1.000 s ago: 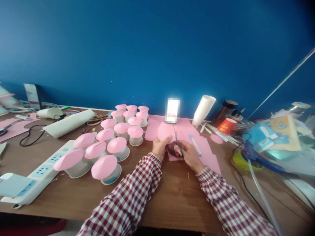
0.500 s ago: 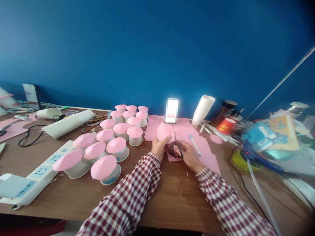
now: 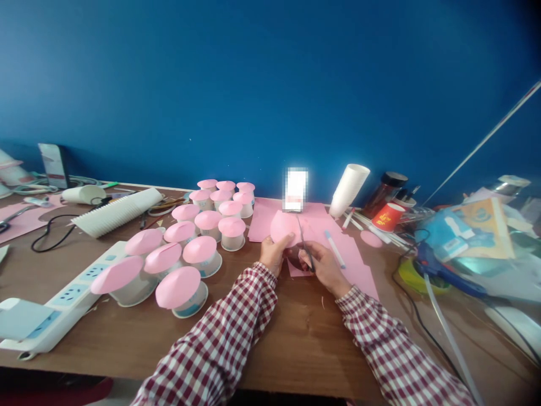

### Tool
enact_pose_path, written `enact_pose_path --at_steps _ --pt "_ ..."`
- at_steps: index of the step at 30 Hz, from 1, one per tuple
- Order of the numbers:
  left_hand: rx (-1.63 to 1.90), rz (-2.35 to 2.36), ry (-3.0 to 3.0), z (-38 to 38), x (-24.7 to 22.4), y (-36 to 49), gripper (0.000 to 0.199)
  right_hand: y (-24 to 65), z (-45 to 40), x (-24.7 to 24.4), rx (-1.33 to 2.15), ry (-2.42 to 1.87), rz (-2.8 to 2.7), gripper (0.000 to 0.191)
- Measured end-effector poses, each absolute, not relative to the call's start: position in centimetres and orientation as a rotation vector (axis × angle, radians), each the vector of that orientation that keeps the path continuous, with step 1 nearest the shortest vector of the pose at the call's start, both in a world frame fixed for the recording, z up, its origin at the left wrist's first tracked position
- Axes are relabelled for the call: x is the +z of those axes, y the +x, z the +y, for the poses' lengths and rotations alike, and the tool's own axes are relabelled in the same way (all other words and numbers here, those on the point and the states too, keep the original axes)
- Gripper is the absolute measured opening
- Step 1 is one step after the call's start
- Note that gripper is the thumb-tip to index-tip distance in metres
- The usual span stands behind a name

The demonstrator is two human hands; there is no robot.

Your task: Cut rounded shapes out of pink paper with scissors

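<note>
My left hand [image 3: 274,252] pinches a rounded piece of pink paper [image 3: 282,226] by its lower edge, thumb on top. In my right hand [image 3: 323,263] are dark scissors [image 3: 307,254], their blades pointing away from me at the right side of the pink piece. Beneath and beyond both hands lie pink sheets [image 3: 262,223], with a pale marker [image 3: 335,249] on them at the right. To the left stand several upside-down paper cups topped with pink discs [image 3: 178,287].
A white power strip [image 3: 71,293] and stacked white cups [image 3: 120,213] lie at the left. Further right are a leaning cup stack [image 3: 349,189], a red cup [image 3: 387,217], a blue glue gun [image 3: 450,273] and plastic bags. A bright phone [image 3: 295,190] stands by the wall.
The scissors and the fingers of my right hand have shifted very slightly against the pink piece. My left hand keeps its hold.
</note>
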State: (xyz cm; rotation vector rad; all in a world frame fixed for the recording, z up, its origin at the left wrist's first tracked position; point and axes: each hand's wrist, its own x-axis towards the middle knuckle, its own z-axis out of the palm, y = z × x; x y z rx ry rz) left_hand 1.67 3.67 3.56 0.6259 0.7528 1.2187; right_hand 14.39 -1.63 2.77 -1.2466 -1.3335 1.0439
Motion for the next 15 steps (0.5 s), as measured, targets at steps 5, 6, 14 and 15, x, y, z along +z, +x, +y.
enact_pose_path --at_steps 5,6,14,15 --pt "1.224 0.758 0.613 3.64 3.66 1.68 0.035 14.31 -1.7 2.96 1.041 -1.258 -1.329 0.035" --pt "1.223 0.754 0.613 3.64 3.68 1.68 0.035 14.32 -1.71 2.98 1.037 -1.265 -1.33 0.035" --pt "1.23 0.759 0.603 3.77 3.53 1.71 0.037 14.42 -1.65 2.81 1.051 -1.262 -1.33 0.036" --pt "1.23 0.76 0.603 3.8 3.48 1.71 0.037 14.41 -1.65 2.8 1.051 -1.265 -1.325 0.036"
